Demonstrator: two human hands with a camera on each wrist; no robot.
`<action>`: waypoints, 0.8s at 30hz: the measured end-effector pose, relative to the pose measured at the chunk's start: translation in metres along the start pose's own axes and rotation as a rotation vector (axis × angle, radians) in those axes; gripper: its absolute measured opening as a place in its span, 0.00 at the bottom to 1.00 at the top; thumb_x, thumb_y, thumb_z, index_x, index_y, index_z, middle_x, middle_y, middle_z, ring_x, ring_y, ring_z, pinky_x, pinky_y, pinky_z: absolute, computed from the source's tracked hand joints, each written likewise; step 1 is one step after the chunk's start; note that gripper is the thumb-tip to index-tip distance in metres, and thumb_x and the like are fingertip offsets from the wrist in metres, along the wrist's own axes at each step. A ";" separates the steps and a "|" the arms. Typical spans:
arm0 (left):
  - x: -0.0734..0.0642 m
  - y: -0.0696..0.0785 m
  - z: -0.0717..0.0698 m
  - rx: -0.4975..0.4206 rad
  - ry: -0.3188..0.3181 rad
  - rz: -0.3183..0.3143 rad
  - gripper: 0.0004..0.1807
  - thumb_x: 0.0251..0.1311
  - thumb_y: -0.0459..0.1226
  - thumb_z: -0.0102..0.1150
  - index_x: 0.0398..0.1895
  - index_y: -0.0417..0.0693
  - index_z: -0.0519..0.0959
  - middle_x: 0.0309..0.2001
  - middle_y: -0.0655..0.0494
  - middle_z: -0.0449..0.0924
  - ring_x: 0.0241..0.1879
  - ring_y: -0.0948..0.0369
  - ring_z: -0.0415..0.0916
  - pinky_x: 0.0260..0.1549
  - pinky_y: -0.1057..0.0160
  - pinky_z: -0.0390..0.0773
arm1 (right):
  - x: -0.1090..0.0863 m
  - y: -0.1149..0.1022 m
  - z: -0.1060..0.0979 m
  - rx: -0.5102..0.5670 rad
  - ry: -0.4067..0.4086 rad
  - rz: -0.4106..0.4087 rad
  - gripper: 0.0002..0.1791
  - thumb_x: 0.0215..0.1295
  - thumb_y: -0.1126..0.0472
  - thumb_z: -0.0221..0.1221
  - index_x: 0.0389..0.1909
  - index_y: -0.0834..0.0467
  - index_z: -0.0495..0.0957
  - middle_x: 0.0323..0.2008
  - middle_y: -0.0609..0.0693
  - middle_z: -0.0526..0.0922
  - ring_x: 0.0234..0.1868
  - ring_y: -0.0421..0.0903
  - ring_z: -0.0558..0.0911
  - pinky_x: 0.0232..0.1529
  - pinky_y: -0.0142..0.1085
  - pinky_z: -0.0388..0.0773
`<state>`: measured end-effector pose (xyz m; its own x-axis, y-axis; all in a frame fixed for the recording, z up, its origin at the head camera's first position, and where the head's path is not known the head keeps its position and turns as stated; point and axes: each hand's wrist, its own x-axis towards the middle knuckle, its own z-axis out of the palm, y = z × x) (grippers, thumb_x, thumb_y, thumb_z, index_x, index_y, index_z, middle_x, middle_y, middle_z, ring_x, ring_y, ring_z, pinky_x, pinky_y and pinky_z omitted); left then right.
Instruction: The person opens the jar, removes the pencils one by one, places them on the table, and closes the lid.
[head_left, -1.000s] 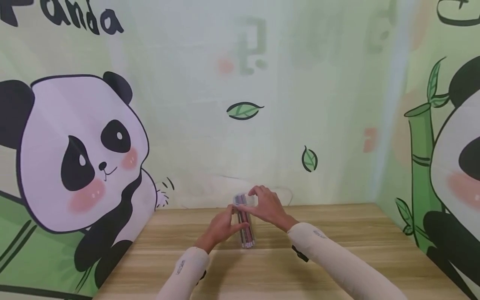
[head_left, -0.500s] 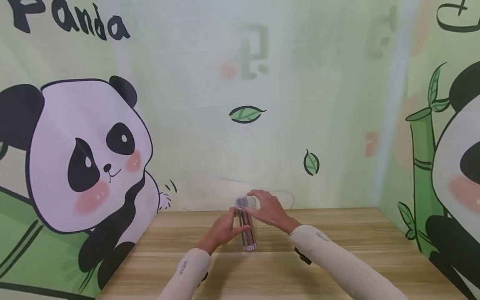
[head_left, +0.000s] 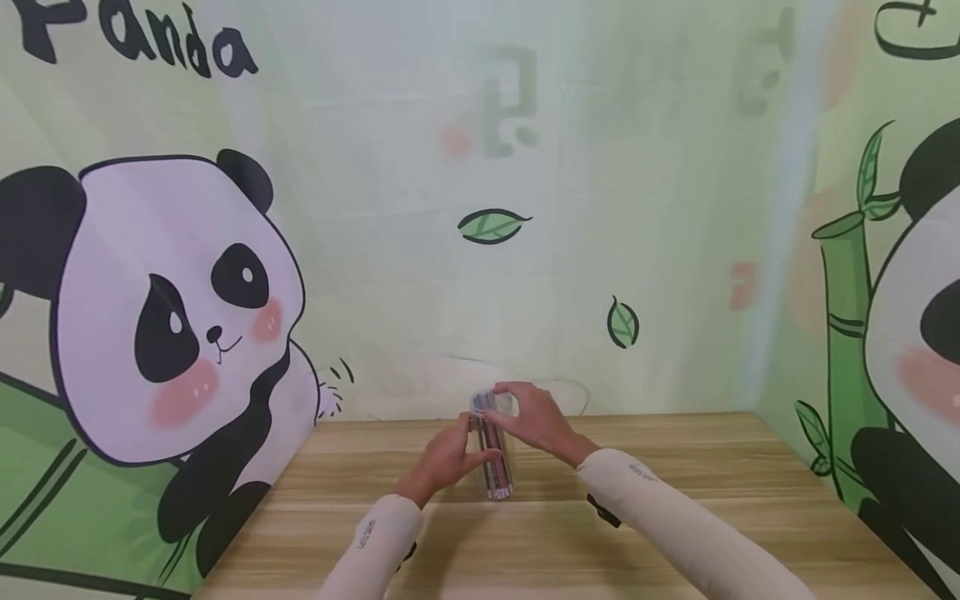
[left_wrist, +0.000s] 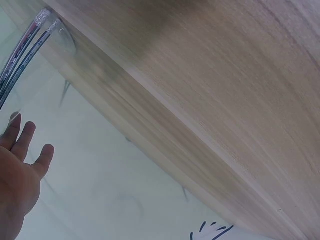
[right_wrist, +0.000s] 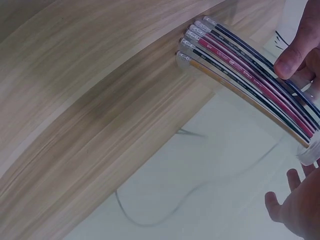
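A clear tube of pencils (head_left: 495,467) stands tilted near the middle of the tabletop in the head view. My left hand (head_left: 444,454) grips its side, thumb across the front. At the upper end, my right hand (head_left: 536,417) holds the clear lid (right_wrist: 309,150) between thumb and fingers; whether the lid is loose cannot be told. The right wrist view shows dark, red and yellow pencils (right_wrist: 240,70) lying side by side inside, with the left thumb (right_wrist: 290,60) over them. In the left wrist view, part of the pencils (left_wrist: 25,55) appears at the upper left.
The wood-grain tabletop (head_left: 600,542) spreads around both hands. Directly behind it hangs a pale green cloth backdrop (head_left: 390,283) printed with pandas, leaves and bamboo. Black straps (head_left: 602,508) show at the sleeves.
The head view has shifted slightly, so everything sits a little lower and farther right than a second ago. Both hands and the tube keep nearly the same pose.
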<state>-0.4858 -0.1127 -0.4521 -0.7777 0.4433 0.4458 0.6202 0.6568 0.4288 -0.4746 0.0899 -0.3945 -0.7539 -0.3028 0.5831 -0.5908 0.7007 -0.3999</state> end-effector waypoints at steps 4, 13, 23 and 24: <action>-0.002 0.001 -0.002 0.018 0.000 0.002 0.42 0.66 0.52 0.70 0.71 0.37 0.64 0.60 0.38 0.81 0.57 0.46 0.82 0.56 0.44 0.81 | 0.000 -0.001 0.002 -0.009 0.007 -0.015 0.31 0.66 0.43 0.68 0.63 0.58 0.80 0.66 0.56 0.80 0.68 0.57 0.77 0.68 0.58 0.71; -0.002 0.000 -0.002 0.010 -0.006 0.015 0.40 0.67 0.51 0.69 0.70 0.36 0.64 0.57 0.37 0.82 0.55 0.42 0.82 0.53 0.43 0.82 | 0.001 -0.002 0.006 -0.072 0.085 0.038 0.35 0.57 0.33 0.71 0.54 0.57 0.82 0.54 0.54 0.84 0.54 0.54 0.83 0.63 0.56 0.73; -0.001 -0.001 0.000 0.031 0.018 0.028 0.40 0.66 0.50 0.70 0.70 0.36 0.65 0.59 0.36 0.81 0.57 0.43 0.82 0.55 0.44 0.81 | -0.002 -0.002 0.002 -0.030 0.048 0.023 0.30 0.63 0.40 0.70 0.58 0.55 0.81 0.57 0.54 0.85 0.57 0.54 0.82 0.63 0.57 0.74; -0.001 -0.001 0.000 0.033 0.020 0.033 0.39 0.66 0.50 0.70 0.69 0.36 0.65 0.59 0.36 0.81 0.56 0.43 0.82 0.54 0.44 0.81 | -0.002 -0.003 0.002 -0.032 0.052 0.018 0.30 0.63 0.40 0.70 0.58 0.56 0.81 0.58 0.54 0.85 0.58 0.55 0.82 0.64 0.58 0.73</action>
<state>-0.4854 -0.1136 -0.4529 -0.7543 0.4534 0.4749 0.6418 0.6617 0.3877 -0.4719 0.0874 -0.3958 -0.7478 -0.2571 0.6121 -0.5674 0.7263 -0.3881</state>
